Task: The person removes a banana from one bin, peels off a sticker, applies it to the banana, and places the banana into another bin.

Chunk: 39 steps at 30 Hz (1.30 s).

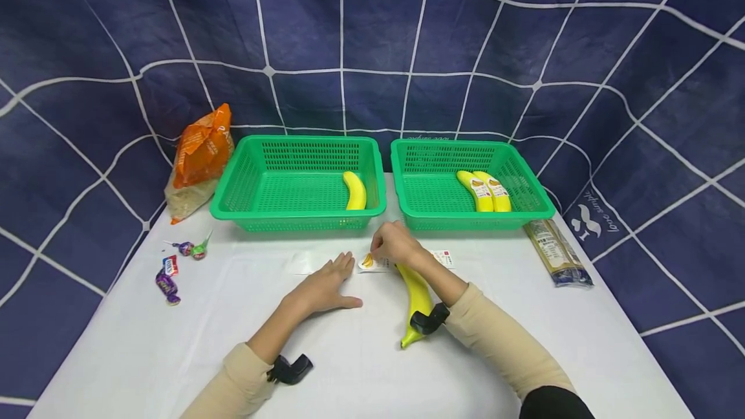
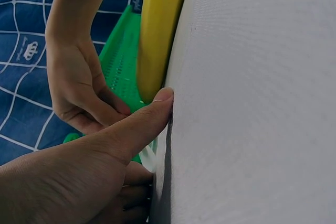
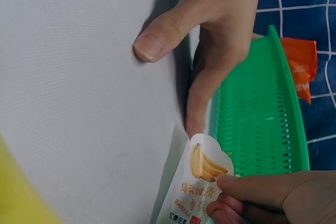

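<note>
My right hand (image 1: 399, 246) pinches the edge of a white banana sticker (image 3: 197, 182) between thumb and fingertips. The sticker carries a picture of bananas and printed writing, and its strip (image 1: 442, 258) runs on to the right under the hand. With thumb spread out, my left hand (image 1: 330, 286) rests on the table, its fingertips beside the sticker's left end. A pale backing piece (image 1: 301, 262) lies left of those fingers. Below my right wrist, a banana (image 1: 416, 299) lies on the table, partly covered by the forearm.
The left green basket (image 1: 297, 215) holds one banana (image 1: 356, 191). Two labelled bananas (image 1: 491, 193) lie in the right green basket (image 1: 465, 220). An orange bag (image 1: 204, 147) stands at far left, near wrapped candies (image 1: 167, 284) and lollipops (image 1: 199, 251). A flat packet (image 1: 555, 252) lies at right.
</note>
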Tool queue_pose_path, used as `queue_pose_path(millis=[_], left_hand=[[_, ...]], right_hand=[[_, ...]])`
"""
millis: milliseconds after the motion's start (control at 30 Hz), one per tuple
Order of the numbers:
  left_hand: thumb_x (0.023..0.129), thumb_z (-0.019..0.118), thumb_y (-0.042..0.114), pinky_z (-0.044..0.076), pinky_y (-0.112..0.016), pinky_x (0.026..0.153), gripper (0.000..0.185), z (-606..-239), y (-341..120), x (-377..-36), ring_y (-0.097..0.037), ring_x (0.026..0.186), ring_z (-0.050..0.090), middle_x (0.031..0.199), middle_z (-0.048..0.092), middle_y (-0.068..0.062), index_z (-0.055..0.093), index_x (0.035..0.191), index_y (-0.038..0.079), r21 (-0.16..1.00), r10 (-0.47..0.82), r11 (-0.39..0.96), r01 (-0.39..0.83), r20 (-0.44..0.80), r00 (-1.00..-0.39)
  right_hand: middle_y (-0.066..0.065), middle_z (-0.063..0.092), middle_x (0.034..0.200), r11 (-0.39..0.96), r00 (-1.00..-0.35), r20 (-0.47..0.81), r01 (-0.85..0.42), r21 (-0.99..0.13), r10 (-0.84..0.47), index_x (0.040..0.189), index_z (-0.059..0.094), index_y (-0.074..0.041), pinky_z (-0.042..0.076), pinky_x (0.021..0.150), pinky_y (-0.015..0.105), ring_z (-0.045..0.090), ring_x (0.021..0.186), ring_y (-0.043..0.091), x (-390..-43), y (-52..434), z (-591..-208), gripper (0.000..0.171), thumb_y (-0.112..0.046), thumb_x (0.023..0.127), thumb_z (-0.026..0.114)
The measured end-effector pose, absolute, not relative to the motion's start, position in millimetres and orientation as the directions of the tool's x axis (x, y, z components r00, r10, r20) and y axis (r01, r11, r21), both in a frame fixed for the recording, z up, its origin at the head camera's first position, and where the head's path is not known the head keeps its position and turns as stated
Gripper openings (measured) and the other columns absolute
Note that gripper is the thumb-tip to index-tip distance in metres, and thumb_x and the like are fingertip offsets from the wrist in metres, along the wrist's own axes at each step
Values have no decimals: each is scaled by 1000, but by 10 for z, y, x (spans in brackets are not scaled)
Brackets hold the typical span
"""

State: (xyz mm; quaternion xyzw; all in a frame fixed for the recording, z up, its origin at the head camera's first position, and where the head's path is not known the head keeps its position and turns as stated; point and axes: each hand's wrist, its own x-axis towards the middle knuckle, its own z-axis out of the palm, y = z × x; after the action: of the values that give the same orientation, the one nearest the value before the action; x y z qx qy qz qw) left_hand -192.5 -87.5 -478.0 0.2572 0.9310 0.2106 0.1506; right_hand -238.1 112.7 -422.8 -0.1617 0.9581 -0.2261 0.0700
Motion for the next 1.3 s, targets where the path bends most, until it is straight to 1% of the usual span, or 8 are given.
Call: queue_pose_path(millis=[133,467,633,700,833,933,1133,1300], left_hand=[[82,70,56,24,-50,121,96,-4757,-870,-1921,-34,150,20,161,23,-15,32,150,0,468,542,780,416,-171,-823],[82,71,55,21,-50,122,97,-4767,-884,-1936,-33,150,19,160,23,-19,32,150,-3,463,553,772,436,-150,-820],[82,70,56,12,-53,123,98,-4775,-877,-1929,-35,150,17,159,23,-23,33,147,-7,428,567,769,474,-117,-815],[81,70,57,8,-55,123,99,-4775,-871,-1928,-35,151,14,159,22,-22,34,147,-8,409,569,772,486,-107,-815],[80,70,59,5,-58,122,101,-4779,-860,-1934,-36,151,10,160,18,-23,35,146,-9,387,568,778,495,-96,-818],[80,70,59,5,-58,122,102,-4773,-859,-1944,-36,151,10,160,17,-24,34,146,-9,387,567,779,494,-97,-818],[79,72,58,6,-58,122,107,-4764,-868,-1958,-36,150,16,159,22,-25,27,149,-8,390,562,779,491,-84,-823],[77,75,57,5,-60,121,111,-4773,-860,-1953,-37,150,17,159,22,-25,24,150,-9,394,564,770,502,-52,-824]], right_hand=[[-2,73,74,837,-943,-57,-262,-481,-328,76,78,-12,48,61,21,58,67,10,-2334,1155,-4183,7,-9,82,77],[-3,73,70,800,-940,-18,-279,-531,-340,75,77,-12,46,56,20,56,60,6,-2241,1289,-4035,7,-11,82,77],[-4,73,68,785,-941,16,-291,-546,-337,76,77,-14,42,76,27,59,59,5,-2172,1363,-3968,6,-15,82,78],[-4,73,69,780,-946,27,-282,-558,-322,77,78,-13,42,78,28,60,59,5,-2140,1394,-3952,5,-16,81,79],[-3,73,71,770,-960,28,-240,-591,-278,77,78,-13,49,66,22,61,60,5,-2064,1455,-3924,5,-16,79,81],[-3,73,71,757,-969,32,-212,-618,-245,78,77,-13,50,56,22,61,59,7,-2001,1501,-3896,6,-17,79,81],[-2,71,73,732,-976,86,-209,-648,-202,84,77,-11,51,57,21,60,60,7,-1893,1598,-3864,6,-17,82,78],[-2,73,74,729,-978,105,-205,-653,-181,81,77,-12,50,56,20,61,60,6,-1810,1690,-3873,7,-18,82,78]])
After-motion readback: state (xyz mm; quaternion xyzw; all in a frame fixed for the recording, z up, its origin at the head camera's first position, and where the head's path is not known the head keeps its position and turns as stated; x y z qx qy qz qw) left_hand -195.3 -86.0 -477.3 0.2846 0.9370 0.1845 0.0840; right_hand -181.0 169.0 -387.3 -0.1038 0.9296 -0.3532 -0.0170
